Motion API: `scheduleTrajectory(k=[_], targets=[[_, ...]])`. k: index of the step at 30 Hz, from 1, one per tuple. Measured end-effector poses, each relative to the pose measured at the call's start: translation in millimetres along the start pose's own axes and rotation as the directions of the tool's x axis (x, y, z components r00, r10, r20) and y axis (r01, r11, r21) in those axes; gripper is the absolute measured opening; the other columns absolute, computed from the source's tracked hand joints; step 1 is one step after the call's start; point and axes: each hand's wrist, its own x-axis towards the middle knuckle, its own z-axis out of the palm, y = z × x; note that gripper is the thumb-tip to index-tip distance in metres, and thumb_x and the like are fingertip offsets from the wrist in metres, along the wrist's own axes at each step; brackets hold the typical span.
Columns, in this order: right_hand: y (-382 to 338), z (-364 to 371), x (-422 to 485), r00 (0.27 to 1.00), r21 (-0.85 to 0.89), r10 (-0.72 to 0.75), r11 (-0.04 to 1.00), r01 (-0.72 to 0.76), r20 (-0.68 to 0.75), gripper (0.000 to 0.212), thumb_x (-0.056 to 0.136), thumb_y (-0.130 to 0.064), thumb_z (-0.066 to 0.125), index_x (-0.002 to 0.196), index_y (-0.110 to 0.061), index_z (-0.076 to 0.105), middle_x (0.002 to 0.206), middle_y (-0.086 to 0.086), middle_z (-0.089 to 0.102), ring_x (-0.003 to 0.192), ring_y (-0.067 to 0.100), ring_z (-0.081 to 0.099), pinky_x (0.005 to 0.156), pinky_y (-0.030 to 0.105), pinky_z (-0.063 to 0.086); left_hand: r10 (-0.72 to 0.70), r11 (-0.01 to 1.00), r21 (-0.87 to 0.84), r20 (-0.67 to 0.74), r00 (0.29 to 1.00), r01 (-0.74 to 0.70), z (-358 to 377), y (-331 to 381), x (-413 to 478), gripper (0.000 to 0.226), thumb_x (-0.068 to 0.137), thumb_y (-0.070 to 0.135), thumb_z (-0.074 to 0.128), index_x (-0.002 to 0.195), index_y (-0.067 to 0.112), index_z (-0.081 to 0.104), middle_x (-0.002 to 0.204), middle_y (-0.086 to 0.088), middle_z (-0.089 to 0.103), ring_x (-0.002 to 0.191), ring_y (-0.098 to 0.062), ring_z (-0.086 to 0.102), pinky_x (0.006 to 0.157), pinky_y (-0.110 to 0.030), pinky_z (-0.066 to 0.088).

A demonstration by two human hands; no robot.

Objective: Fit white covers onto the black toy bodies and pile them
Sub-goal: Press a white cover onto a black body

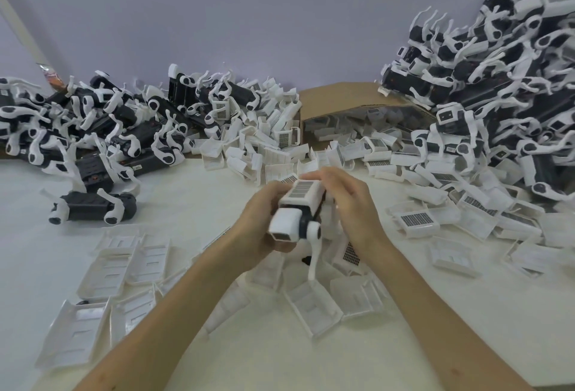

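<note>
Two-handed, held the toy body (pixel 306 219) above the worktop (pixel 186 191), between the left heap (pixel 93 129) and the right heap (pixel 497 79). Gripped its near end with the left hand (pixel 261 222); clasped the white cover (pixel 303 193) on top with the right hand (pixel 351 207), fingers curled.

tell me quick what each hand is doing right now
left hand: closed, grip round the toy
right hand: closed on the same toy, fingers curled over its white cover

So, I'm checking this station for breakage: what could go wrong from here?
The thin white leg hanging below the black-and-white toy body could snag on the loose white plastic covers beneath. The right hand could seat the gridded white cover crooked. The tall pile of finished toys at right could slide.
</note>
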Motion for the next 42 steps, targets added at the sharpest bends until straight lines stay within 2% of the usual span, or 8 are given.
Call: scheduleTrajectory(k=[7,13,17,22,26,32,39,42], targets=[[6,-10,-10,0.940,-0.345,-0.330,0.876,0.338,0.082,0.066,0.071,0.011,0.062,0.132,-0.015,0.062,0.139,-0.004,0.056,0.134,0.009,0.047,0.112,0.029,0.038,0.024,0.991,-0.136,0.097,0.995,-0.011,-15,8,1,0.033,0.076,0.021,0.048,0.098,-0.002,0.057,0.075,-0.020,0.059,0.033,-0.016,0.034,0.036,-0.019,0.029],[14,-6,-9,0.908,-0.445,-0.375,0.792,0.418,0.186,0.073,0.074,0.007,0.071,0.142,-0.016,0.054,0.148,-0.006,0.050,0.139,0.011,0.042,0.115,0.041,0.035,0.026,0.996,-0.084,0.108,0.994,-0.017,-17,9,0,0.027,0.081,0.031,0.055,0.091,0.006,0.058,0.074,-0.011,0.053,0.035,-0.014,0.037,0.034,-0.020,0.029],[17,-5,-9,0.896,-0.473,-0.390,0.762,0.443,0.210,0.073,0.069,0.009,0.074,0.136,-0.017,0.059,0.141,-0.007,0.055,0.134,0.013,0.046,0.109,0.041,0.038,0.030,0.999,-0.044,0.101,0.994,-0.026,-17,7,0,0.021,0.091,0.030,0.052,0.082,0.012,0.058,0.068,-0.007,0.050,0.036,-0.014,0.040,0.036,-0.018,0.026],[14,-1,-10,0.888,-0.461,-0.403,0.759,0.460,0.222,0.064,0.067,0.007,0.075,0.126,-0.017,0.065,0.125,-0.006,0.060,0.121,0.015,0.052,0.098,0.043,0.043,0.016,1.000,-0.007,0.086,0.996,-0.016,-16,6,1,0.017,0.077,0.027,0.054,0.076,0.010,0.052,0.064,-0.008,0.043,0.034,-0.014,0.036,0.034,-0.018,0.026],[10,0,-13,0.902,-0.384,-0.360,0.819,0.427,0.237,0.055,0.072,-0.005,0.071,0.124,-0.023,0.066,0.128,-0.007,0.059,0.125,0.010,0.052,0.104,0.045,0.039,-0.009,1.000,-0.003,0.053,0.999,0.009,-21,3,3,0.025,0.094,0.014,0.039,0.072,0.010,0.048,0.054,-0.004,0.040,0.033,-0.014,0.034,0.032,-0.019,0.028],[13,1,-13,0.881,-0.430,-0.380,0.770,0.471,0.283,0.056,0.074,-0.008,0.066,0.129,-0.019,0.065,0.127,-0.006,0.063,0.124,0.017,0.052,0.105,0.043,0.038,-0.002,1.000,0.023,0.023,1.000,0.002,-21,3,3,0.029,0.081,0.015,0.049,0.054,0.013,0.058,0.052,-0.004,0.042,0.036,-0.015,0.037,0.032,-0.018,0.028],[15,7,-14,0.834,-0.470,-0.479,0.690,0.550,0.274,0.060,0.072,-0.001,0.073,0.130,-0.013,0.065,0.124,-0.002,0.067,0.114,0.023,0.056,0.098,0.045,0.045,0.018,0.995,0.097,-0.077,0.997,-0.011,-21,3,3,0.031,0.094,0.011,0.040,0.066,0.012,0.053,0.052,-0.003,0.042,0.041,-0.016,0.039,0.037,-0.018,0.027],[15,5,-15,0.876,-0.415,-0.417,0.772,0.482,0.242,0.069,0.070,0.000,0.080,0.134,-0.017,0.061,0.123,-0.006,0.067,0.114,0.017,0.054,0.098,0.046,0.046,0.014,0.990,0.139,-0.054,0.998,-0.006,-19,6,1,0.036,0.098,0.021,0.043,0.067,0.013,0.061,0.052,-0.002,0.046,0.043,-0.015,0.041,0.041,-0.019,0.025]])
